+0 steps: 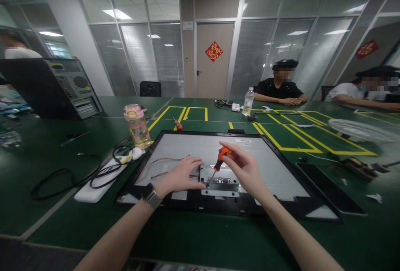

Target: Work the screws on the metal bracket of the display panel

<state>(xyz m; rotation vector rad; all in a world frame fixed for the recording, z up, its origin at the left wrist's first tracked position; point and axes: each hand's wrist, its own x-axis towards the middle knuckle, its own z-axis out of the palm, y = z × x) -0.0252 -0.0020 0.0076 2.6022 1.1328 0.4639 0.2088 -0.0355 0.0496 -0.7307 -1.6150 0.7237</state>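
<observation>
- One large green table, smooth-topped, was marked with yellow tape strips in straight lines and corners.
- One flat rectangular panel lay on it, a pale grey sheet with a thin black frame.
- One boxy computer tower, black-sided with a metallic back, stood at the far left.
- Two bare forearms reached in from the near edge, converging over the panel. The left hand, a dark-banded watch at its wrist, lay low and palm down, fingers extended and thumb apart from them, at the bracket's left end. The right hand was raised, wrist bent, thumb and fingers pinching a screwdriver's handle.
- One long white power strip, black cable looped over it, lay left of the panel.
- One clear bottle, pink-lidded and rounded, stood behind the strip.
- One shiny metal bracket, oblong with small holes, sat on the panel near its front edge.
- One screwdriver, orange-and-black handle, thin metal shaft, slanted down leftward, tip at the bracket.
- Several thin wires, brownish, curved across the panel left of the bracket.
</observation>
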